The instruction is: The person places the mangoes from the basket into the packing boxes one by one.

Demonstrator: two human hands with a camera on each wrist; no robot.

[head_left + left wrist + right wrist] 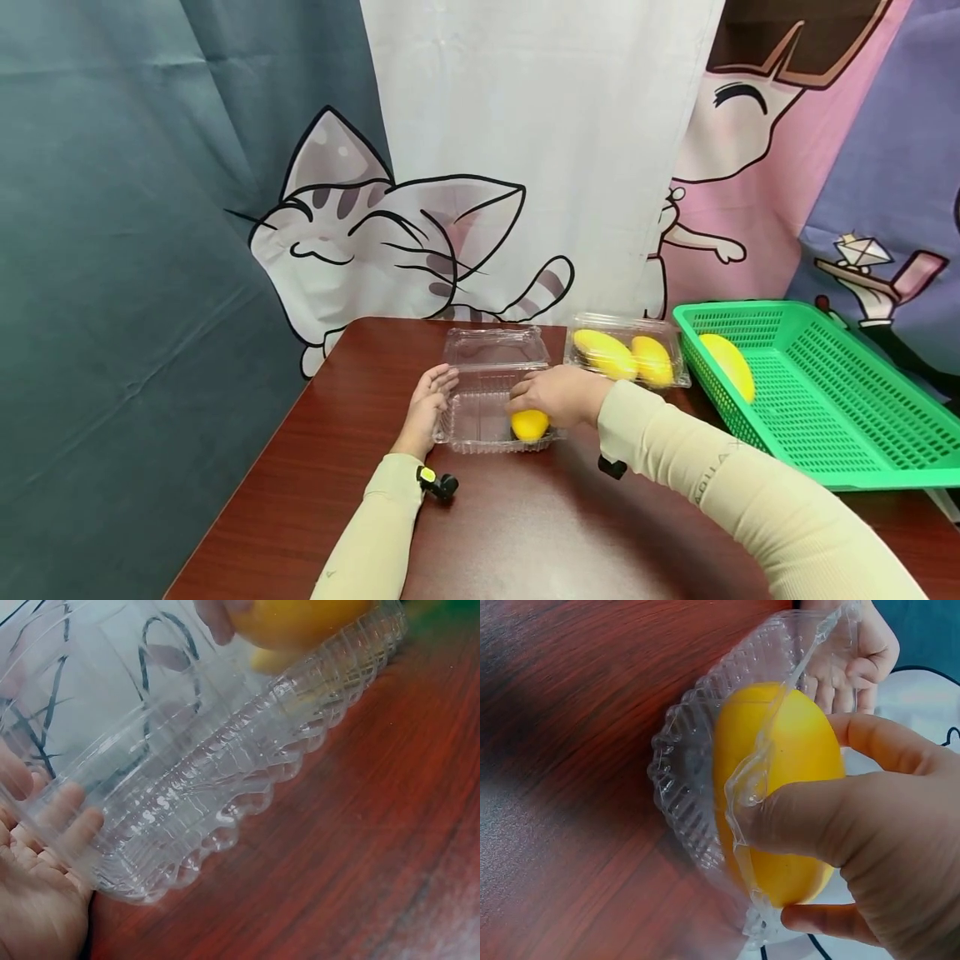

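Note:
My right hand (558, 395) grips a yellow mango (530, 425) at the right end of an open clear plastic clamshell box (474, 418). In the right wrist view the thumb lies across the near face of the mango (784, 750), with other fingers round its far side. The box's rim crosses in front of the fruit there. My left hand (427, 408) rests against the left side of the box, its fingers loosely extended along the clear wall (172, 787). The hinged lid (497, 346) stands open behind the box.
A second clear box (678, 367) with two mangoes (603, 353) stands behind to the right. Beside it, a green plastic basket (825, 479) holds another mango (729, 367). A printed curtain (480, 108) hangs behind the brown table (300, 500).

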